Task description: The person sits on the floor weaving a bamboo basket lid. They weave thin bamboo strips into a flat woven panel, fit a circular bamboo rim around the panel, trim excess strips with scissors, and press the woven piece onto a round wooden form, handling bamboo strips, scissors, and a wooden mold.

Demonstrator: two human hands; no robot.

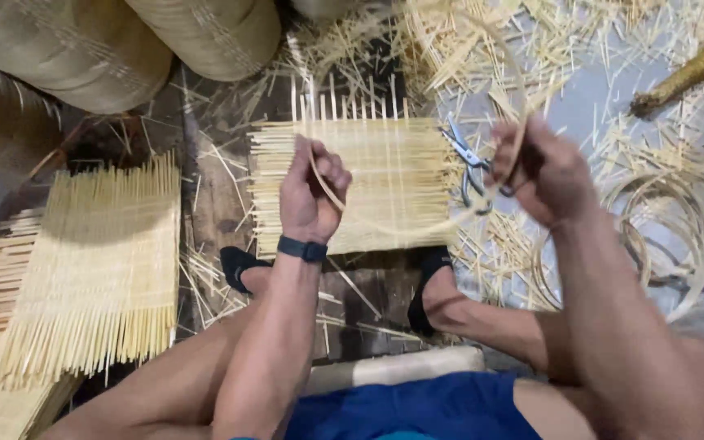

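No packages, labels, signs or screens visible anywhere in view.

The woven mat (352, 183) is pale split bamboo, matt and dry, its slat ends rough and uneven. The bent strip (385, 228) held between the left hand (311, 191) and right hand (543, 171) is the same pale material, thin and smooth. The scissors (470, 163) are bright metal with a dull shine (the handles look darker). The floor boards (213, 195) are dark, worn wood, littered with straw-coloured offcuts (490, 49). The wristband (301, 248) looks like matt black rubber or plastic. The shorts (417, 407) are blue cloth.
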